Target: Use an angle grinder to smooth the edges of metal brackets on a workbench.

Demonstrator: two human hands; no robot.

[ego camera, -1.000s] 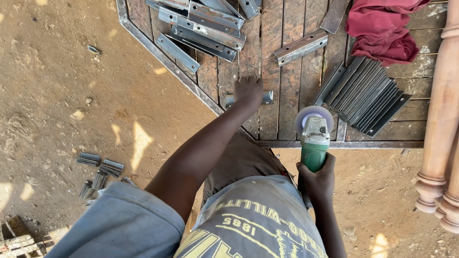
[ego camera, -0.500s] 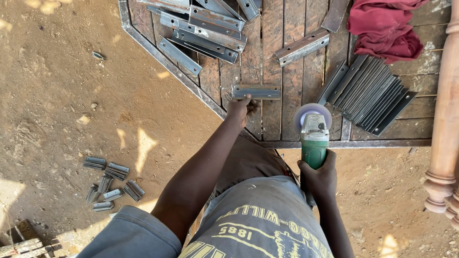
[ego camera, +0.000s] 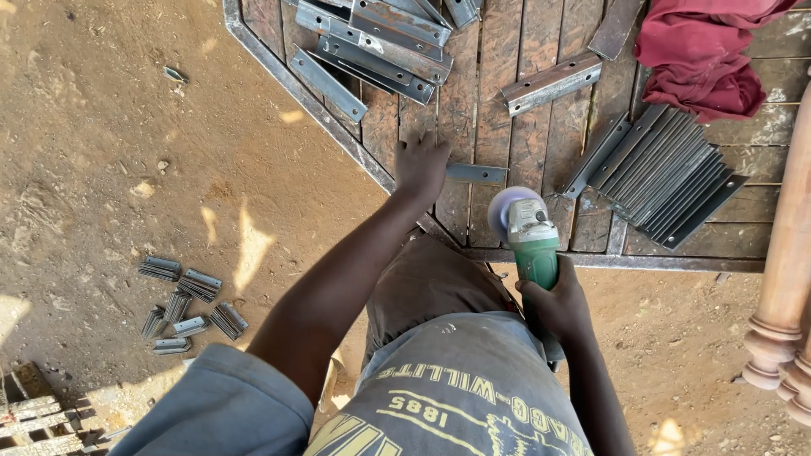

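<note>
Nearest, right hand [ego camera: 553, 304] wrapped tight round the green grinder [ego camera: 530, 236], held just past the near edge of the wooden platform [ego camera: 490, 127], disc pointing at the boards; no sparks showing, disc not touching any metal. A bit further, left hand [ego camera: 421, 165] stretched out, fingers down on the boards near the platform's left edge, touching the end of one short flat metal strip [ego camera: 477, 174]; cannot tell if pinched or only pressed. Strip grey, dull, thin, lying flat and alone, just beyond the grinder's disc. Probably early in work on this one piece; looks like being put in place, grinding not begun.

Off on the dirt to the left, small cut metal bits [ego camera: 186, 300] in a little heap; maybe finished ones. Toward the right edge, neat stack of dark strips [ego camera: 667, 173]; at the far edge, longer angle bars [ego camera: 380, 42] piled loose, with a red cloth [ego camera: 701, 51] at the far right corner; lots left, it seems.
</note>
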